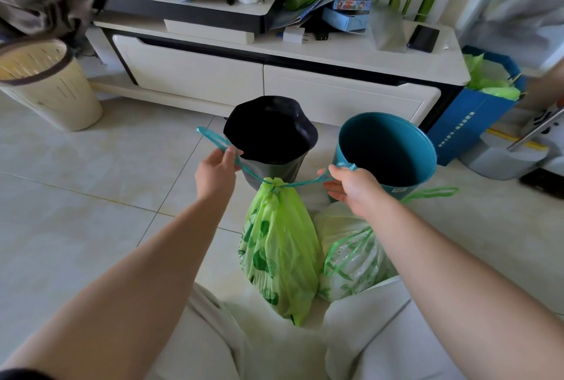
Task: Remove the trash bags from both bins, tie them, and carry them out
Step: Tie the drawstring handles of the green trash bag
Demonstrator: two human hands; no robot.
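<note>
– Near centre, what're the hands doing?
– Both arms stretched fwd. Left hand (218, 170) pinches the teal drawstring (210, 137), taut up-left. Right hand (351, 187) has its fingers curled round the other end, taut to the right. Green bag (277, 245) stands cinched on the tiled floor (91, 196), betw. the knees.
– Room?
– Black bin (270, 132) and teal bin (387, 150) just beyond, white cabinet (335, 95) far. Second bag (338, 236) sits right of the first, partly behind the right forearm; contents unclear.

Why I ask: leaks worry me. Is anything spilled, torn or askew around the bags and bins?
No spill or tear shows on the tied bag, the second bag or the floor tiles. Only the black bin has a wavy rim, unlike the round teal bin.
</note>
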